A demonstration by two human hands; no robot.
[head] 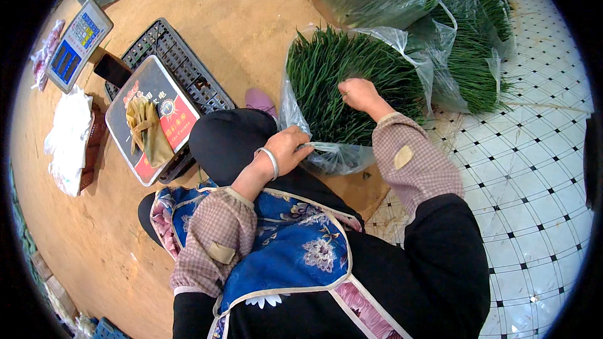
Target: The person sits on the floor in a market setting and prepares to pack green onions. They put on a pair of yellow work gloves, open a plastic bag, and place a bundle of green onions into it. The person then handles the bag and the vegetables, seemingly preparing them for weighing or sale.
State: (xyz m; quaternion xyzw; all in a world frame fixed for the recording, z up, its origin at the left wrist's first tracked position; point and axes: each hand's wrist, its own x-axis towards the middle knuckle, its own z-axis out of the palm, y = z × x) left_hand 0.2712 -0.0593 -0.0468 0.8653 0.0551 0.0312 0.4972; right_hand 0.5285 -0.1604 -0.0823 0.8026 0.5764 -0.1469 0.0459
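Note:
In front of me stands a clear plastic bag (341,161) packed with upright green leaves (325,75) that look like garlic chives. My left hand (288,147), with a silver bangle at the wrist, pinches the bag's near rim between thumb and fingers. Above the leaf tips, near the middle of the bag, my right hand (360,96) is curled with the fingers together. A small bit of green shows at its fingertips, but whether it grips a leaf is unclear. Checked sleeve covers are on both forearms.
More bagged greens (471,70) stand behind, at the right. To the left, a lidded box (146,75) bearing yellow gloves (148,132) sits by a black plastic crate (207,87). Beyond are a scale's display (80,44), a phone (113,69) and white plastic bags (69,141) on a brown basket.

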